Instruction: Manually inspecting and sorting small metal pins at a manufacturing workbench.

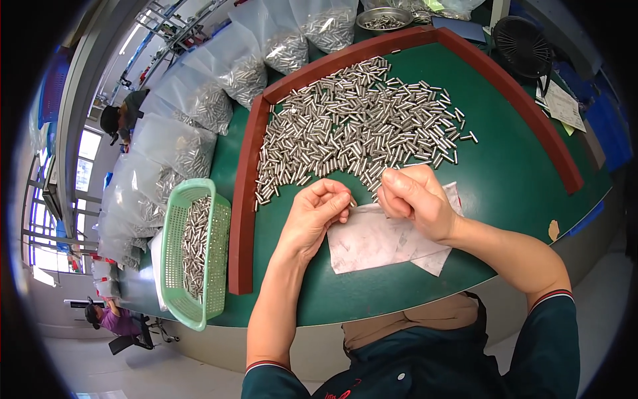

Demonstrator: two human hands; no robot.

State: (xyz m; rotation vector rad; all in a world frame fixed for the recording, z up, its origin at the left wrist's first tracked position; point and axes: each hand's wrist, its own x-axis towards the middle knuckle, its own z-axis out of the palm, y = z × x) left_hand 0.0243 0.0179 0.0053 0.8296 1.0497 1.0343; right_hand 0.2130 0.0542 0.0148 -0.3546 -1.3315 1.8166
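A broad heap of short silver metal pins lies on the green tabletop. Close to its near edge, my left hand is closed, thumb and forefinger pinched together; a tiny bit shows at the fingertips, too small to name. My right hand is curled into a loose fist just to the right, its thumb pressed on the bent forefinger. Whatever it may hold is hidden by the fingers. Beneath both hands is a stained whitish cloth, partly covered by the right hand and wrist.
A dark red raised border frames the heap. Left of it stands a green plastic basket holding more pins. Clear bags of pins line the far left side. A metal bowl and a black fan stand at the back.
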